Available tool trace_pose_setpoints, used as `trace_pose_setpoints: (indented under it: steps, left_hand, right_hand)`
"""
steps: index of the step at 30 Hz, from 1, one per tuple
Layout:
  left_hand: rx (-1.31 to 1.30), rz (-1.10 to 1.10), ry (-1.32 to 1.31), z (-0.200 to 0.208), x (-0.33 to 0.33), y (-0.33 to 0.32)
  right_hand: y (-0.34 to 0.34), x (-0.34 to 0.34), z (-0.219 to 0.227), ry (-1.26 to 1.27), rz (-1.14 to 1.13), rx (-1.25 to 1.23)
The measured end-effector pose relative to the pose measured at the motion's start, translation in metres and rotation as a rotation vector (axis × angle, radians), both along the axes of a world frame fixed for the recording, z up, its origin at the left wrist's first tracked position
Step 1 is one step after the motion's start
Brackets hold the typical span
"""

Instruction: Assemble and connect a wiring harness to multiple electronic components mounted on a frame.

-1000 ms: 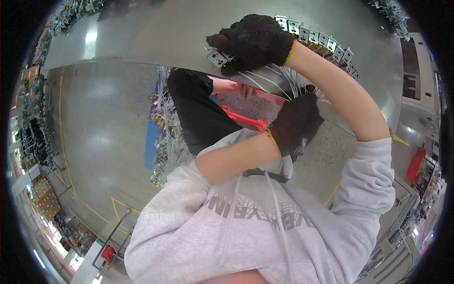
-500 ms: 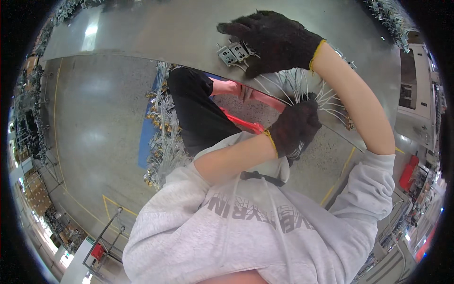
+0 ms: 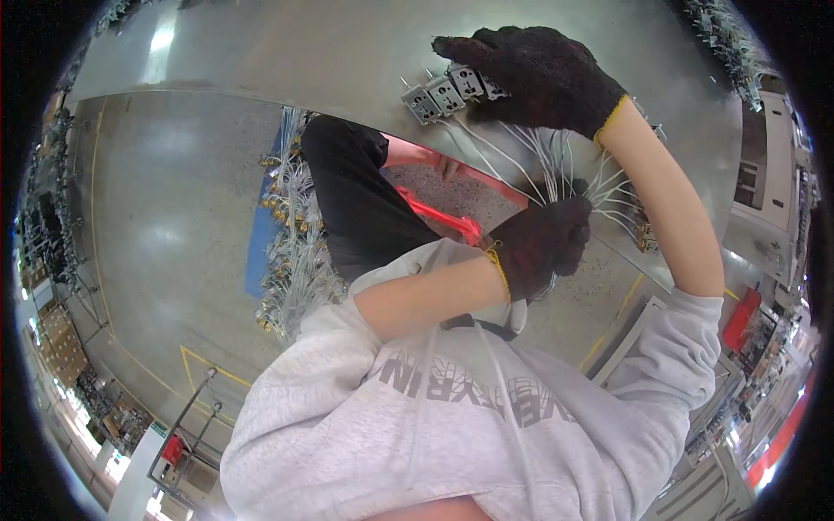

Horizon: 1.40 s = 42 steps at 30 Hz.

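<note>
My left hand (image 3: 547,245), in a dark knit glove with a yellow cuff, is closed around a bundle of white wires (image 3: 549,167) at the table's near edge. The wires fan out above the fist. Some run to a row of small grey metal blocks (image 3: 441,95) with holes and short pins, lying on the metal table. Over the right end of this row rests my right hand (image 3: 534,76), gloved alike, with fingers stretched out to the left along the blocks' far side. Its palm hides further blocks. Brassy wire ends (image 3: 646,236) hang right of the bundle.
The grey metal table (image 3: 287,61) spans the top. Left of my black-trousered leg, many wires with brassy ends (image 3: 291,226) hang over a blue surface (image 3: 254,252). A red bar (image 3: 439,215) lies below the table edge. Another wire heap (image 3: 725,39) sits far right.
My right hand has moved right along the row, so more metal blocks show. My left fist has shifted slightly with the wires still in it.
</note>
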<state>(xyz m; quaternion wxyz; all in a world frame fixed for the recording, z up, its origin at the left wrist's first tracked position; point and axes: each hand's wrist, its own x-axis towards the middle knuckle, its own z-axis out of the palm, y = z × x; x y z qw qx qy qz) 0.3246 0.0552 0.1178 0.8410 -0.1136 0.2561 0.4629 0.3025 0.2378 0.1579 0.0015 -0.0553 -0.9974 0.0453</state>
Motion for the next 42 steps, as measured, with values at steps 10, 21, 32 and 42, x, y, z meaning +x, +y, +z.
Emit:
trace_pose_setpoints:
  steps: [10,21,32,42]
  left_hand:
    - [0.216,0.012,0.087,-0.017,0.007,-0.009]
    - [0.055,-0.024,-0.018,-0.027,0.008,-0.002]
    - [0.362,0.167,0.42,-0.039,0.022,-0.015]
    - [0.006,0.324,-0.604,-0.023,0.002,-0.012]
  right_hand:
    - [-0.001,-0.001,-0.011,0.046,-0.023,0.004]
    - [-0.042,-0.034,-0.019,0.299,0.167,0.125]
    - [-0.042,-0.028,-0.024,0.225,0.088,-0.026]
    - [-0.041,-0.025,-0.029,0.239,0.071,-0.024]
